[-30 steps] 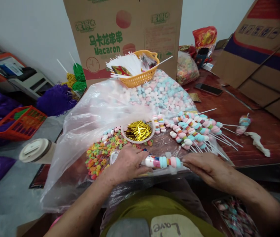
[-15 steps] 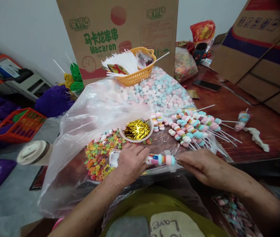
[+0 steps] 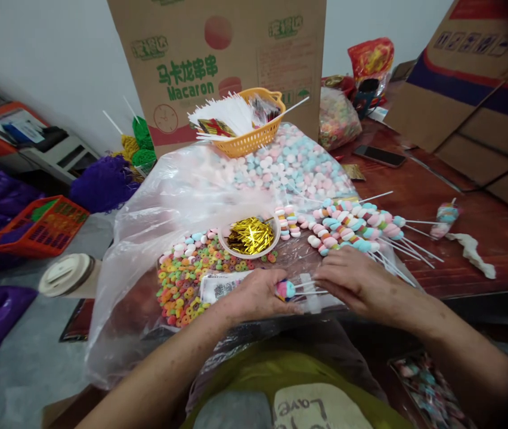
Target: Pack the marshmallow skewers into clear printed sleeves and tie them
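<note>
A printed candy bag (image 3: 220, 287) lies under my left hand (image 3: 260, 293), whose fingers close around its right end. From that end peeks the pink and blue tip of marshmallow skewers (image 3: 285, 290); the rest of the candy is hidden by the bag and hand. Two white sticks run from the tip toward my right hand (image 3: 350, 285), which pinches their far ends. Just behind my right hand lies a pile of marshmallow skewers (image 3: 352, 223). Gold twist ties (image 3: 250, 236) fill a round white bowl (image 3: 223, 245) beyond my left hand.
Ring gummies (image 3: 180, 292) spread on the left, under clear plastic (image 3: 124, 238). Farther back are loose marshmallows (image 3: 290, 161) and a yellow basket (image 3: 240, 145) of white sticks. A phone (image 3: 379, 155) rests at right; a lidded cup (image 3: 68, 275) stands at left.
The marshmallow skewers have gone further into the bag, so only their tip and bare sticks show. My left hand has shifted right along the bag, and my right hand slightly left.
</note>
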### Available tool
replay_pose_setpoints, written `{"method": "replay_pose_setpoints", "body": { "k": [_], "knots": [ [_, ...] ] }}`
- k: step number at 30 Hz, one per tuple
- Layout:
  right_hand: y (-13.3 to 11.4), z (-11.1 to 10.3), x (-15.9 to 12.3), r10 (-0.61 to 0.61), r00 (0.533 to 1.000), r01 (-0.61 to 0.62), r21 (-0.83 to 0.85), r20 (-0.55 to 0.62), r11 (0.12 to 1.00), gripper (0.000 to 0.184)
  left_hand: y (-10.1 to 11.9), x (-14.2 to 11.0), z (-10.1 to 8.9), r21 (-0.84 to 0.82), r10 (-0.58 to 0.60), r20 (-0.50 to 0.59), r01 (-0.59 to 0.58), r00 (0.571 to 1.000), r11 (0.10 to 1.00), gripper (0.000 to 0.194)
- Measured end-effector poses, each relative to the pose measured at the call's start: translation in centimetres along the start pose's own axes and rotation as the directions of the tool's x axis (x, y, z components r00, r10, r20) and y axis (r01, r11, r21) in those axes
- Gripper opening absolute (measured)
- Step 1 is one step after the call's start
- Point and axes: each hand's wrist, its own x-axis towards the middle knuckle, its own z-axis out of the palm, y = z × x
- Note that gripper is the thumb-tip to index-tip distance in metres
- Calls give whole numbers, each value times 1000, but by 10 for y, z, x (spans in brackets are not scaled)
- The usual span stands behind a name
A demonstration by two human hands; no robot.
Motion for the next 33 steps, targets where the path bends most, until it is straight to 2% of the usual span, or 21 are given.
{"method": "replay_pose_setpoints", "body": {
  "k": [3, 5, 6, 8, 9, 10, 12, 14, 16, 18, 22, 24, 26, 27, 28, 30, 31, 33],
  "knots": [
    [-6, 15, 3, 2, 999, -3, 16, 32, 1000, 22, 1, 4, 11, 28, -63, 6, 63, 998, 998, 25],
    [-10, 29, 8, 12, 999, -13, 27, 39, 1000, 18, 2, 6, 15, -19, -88, -13, 88, 996, 996, 18],
    [-9, 34, 9, 15, 999, -16, 42, 34, 999, 18, 2, 5, 14, -86, -76, -26, 74, 997, 994, 22],
    [-3, 37, 9, 27, 1000, -26, 101, -7, 995, 22, -1, -1, 4, -237, -10, -68, -7, 998, 972, 45],
    [1, 35, 8, 39, 999, -34, 141, -32, 989, 25, -3, -6, -5, -282, 30, -96, -56, 995, 958, 61],
    [6, 32, 6, 50, 998, -40, 186, -50, 982, 28, -6, -12, -13, -279, 41, -126, -75, 991, 957, 66],
    [14, 21, 2, 67, 995, -46, 262, -71, 964, 30, -12, -25, -27, -200, 81, -54, -90, 995, 976, 47],
    [16, 12, 2, 67, 995, -43, 290, -74, 956, 29, -15, -34, -30, -202, 67, 63, -53, 996, 978, 33],
    [12, 9, 5, 56, 996, -36, 276, -65, 961, 30, -15, -39, -20, -294, -2, 162, 51, 987, 954, 30],
    [6, 12, 11, 40, 999, -30, 258, -35, 966, 30, -13, -40, -4, -418, -71, 201, 151, 977, 896, 34],
    [0, 26, 24, 45, 998, -58, 339, 47, 939, 32, -10, -36, 25, -605, -198, 154, 251, 968, 756, 41],
    [0, 34, 28, 156, 987, -149, 478, 25, 865, 31, -10, -35, 32, -666, -308, 108, 299, 945, 684, 43],
    [-1, 43, 27, 343, 939, -251, 654, -15, 714, 30, -12, -34, 33, -692, -397, 15, 296, 918, 658, 44],
    [-3, 48, 26, 409, 913, -281, 733, 3, 620, 29, -13, -34, 33, -678, -415, -44, 278, 909, 680, 44],
    [-6, 53, 24, 438, 898, -301, 794, 49, 528, 30, -14, -34, 32, -641, -409, -103, 254, 906, 724, 43],
    [-15, 64, 22, 412, 891, -347, 872, 191, 346, 33, -15, -36, 29, -531, -350, -170, 214, 921, 820, 44],
    [-21, 69, 21, 393, 886, -368, 891, 248, 267, 34, -15, -37, 28, -496, -319, -162, 203, 934, 844, 44],
    [-32, 78, 21, 415, 862, -381, 913, 292, 149, 34, -14, -40, 25, -524, -255, -73, 181, 964, 832, 44]
  ]
}}
